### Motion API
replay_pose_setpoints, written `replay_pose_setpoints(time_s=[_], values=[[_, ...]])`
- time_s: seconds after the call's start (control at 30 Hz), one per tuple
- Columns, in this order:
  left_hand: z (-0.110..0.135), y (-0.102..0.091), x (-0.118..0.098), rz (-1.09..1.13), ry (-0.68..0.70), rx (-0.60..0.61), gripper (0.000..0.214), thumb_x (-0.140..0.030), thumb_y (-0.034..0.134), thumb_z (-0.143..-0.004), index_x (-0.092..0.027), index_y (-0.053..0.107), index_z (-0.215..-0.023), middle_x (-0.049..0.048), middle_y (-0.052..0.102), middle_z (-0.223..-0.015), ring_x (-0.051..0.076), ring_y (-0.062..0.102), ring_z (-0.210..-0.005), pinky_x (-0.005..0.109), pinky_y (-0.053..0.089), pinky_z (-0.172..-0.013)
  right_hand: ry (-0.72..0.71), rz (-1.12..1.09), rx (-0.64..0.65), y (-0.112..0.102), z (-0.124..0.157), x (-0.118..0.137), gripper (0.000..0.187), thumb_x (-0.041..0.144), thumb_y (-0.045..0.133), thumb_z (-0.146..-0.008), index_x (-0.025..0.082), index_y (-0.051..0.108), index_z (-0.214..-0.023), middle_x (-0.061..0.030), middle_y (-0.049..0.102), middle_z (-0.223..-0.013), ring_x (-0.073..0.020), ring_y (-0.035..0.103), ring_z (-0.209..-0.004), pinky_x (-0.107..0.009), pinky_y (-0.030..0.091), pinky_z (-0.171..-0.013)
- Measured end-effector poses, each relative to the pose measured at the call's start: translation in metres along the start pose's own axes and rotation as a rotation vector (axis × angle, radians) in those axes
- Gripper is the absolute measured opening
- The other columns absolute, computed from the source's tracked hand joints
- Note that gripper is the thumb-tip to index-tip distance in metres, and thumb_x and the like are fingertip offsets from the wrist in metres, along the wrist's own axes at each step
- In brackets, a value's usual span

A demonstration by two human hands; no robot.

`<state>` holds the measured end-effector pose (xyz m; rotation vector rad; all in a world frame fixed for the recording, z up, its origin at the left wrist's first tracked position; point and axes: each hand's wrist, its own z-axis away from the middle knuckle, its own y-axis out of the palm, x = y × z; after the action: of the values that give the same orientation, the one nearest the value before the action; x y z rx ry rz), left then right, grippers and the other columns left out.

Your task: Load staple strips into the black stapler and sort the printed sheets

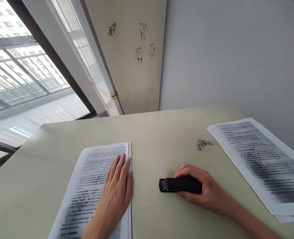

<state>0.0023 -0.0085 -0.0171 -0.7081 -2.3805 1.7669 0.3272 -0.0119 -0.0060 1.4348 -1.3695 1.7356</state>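
Note:
My left hand (117,189) lies flat and open on a stack of printed sheets (87,189) at the table's near left, fingers stretched toward the stack's far right corner. My right hand (206,191) is closed around a black stapler (177,185) that rests on the table, its metal nose pointing left toward the stack. A small gap separates the stapler's nose from the paper's right edge.
A few grey staple strips (201,143) lie on the pale green table (152,132) beyond the stapler. A second pile of printed pages (263,162) lies at the right edge. A window is on the left, a wall behind.

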Motion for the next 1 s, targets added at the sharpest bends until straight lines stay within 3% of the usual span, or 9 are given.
replay_pose_setpoints(time_s=[0.43,0.6,0.7,0.8,0.9,1.0], values=[[-0.001,-0.004,0.0,0.072,-0.029,0.009,0.062,-0.025,0.042,-0.11,-0.026,0.021,-0.168,0.0128,0.04,-0.17,0.033,0.031,-0.16,0.062,0.037,-0.125,0.019,-0.01,0.012,-0.001,0.0,0.001,0.021,0.033,0.078,-0.091,0.028,0.069,-0.108,-0.0028,0.07,-0.101,-0.0203,0.065,-0.088,-0.031,0.05,-0.078],[-0.004,-0.019,0.004,0.22,-0.205,0.089,0.058,-0.038,0.047,-0.109,-0.029,0.029,-0.164,0.0111,0.048,-0.166,0.033,0.046,-0.152,0.056,0.046,-0.121,0.03,-0.011,0.005,-0.001,0.0,0.004,0.02,0.034,0.077,-0.091,0.028,0.068,-0.107,-0.0016,0.069,-0.1,-0.0194,0.064,-0.088,-0.03,0.049,-0.079],[-0.007,-0.028,0.006,0.295,-0.323,0.124,0.056,-0.046,0.047,-0.108,-0.031,0.035,-0.161,0.0095,0.055,-0.16,0.033,0.058,-0.142,0.053,0.054,-0.112,0.04,-0.009,0.01,-0.001,-0.001,0.007,0.019,0.032,0.077,-0.091,0.027,0.068,-0.106,-0.0012,0.07,-0.1,-0.0191,0.064,-0.088,-0.03,0.048,-0.079],[-0.011,-0.034,0.008,0.33,-0.352,0.138,0.054,-0.048,0.046,-0.106,-0.033,0.038,-0.158,0.0079,0.058,-0.158,0.032,0.064,-0.134,0.043,0.062,-0.093,0.05,-0.007,0.002,-0.002,-0.001,0.009,0.019,0.028,0.077,-0.089,0.027,0.068,-0.105,-0.0004,0.07,-0.099,-0.0186,0.064,-0.087,-0.03,0.048,-0.079],[-0.013,-0.039,0.01,0.327,-0.355,0.143,0.053,-0.047,0.047,-0.104,-0.033,0.042,-0.156,0.0087,0.06,-0.154,0.031,0.065,-0.129,0.033,0.061,-0.071,0.047,-0.006,-0.003,-0.002,-0.001,0.009,0.019,0.028,0.077,-0.088,0.028,0.068,-0.105,0.0003,0.07,-0.099,-0.0182,0.063,-0.087,-0.029,0.048,-0.078],[-0.011,-0.045,0.01,0.281,-0.331,0.12,0.056,-0.04,0.051,-0.099,-0.033,0.044,-0.154,0.0086,0.063,-0.144,0.028,0.067,-0.119,0.03,0.058,-0.068,0.048,-0.004,-0.003,-0.002,-0.001,0.009,0.02,0.029,0.078,-0.088,0.028,0.068,-0.106,0.0011,0.07,-0.099,-0.0175,0.063,-0.087,-0.028,0.048,-0.078]])
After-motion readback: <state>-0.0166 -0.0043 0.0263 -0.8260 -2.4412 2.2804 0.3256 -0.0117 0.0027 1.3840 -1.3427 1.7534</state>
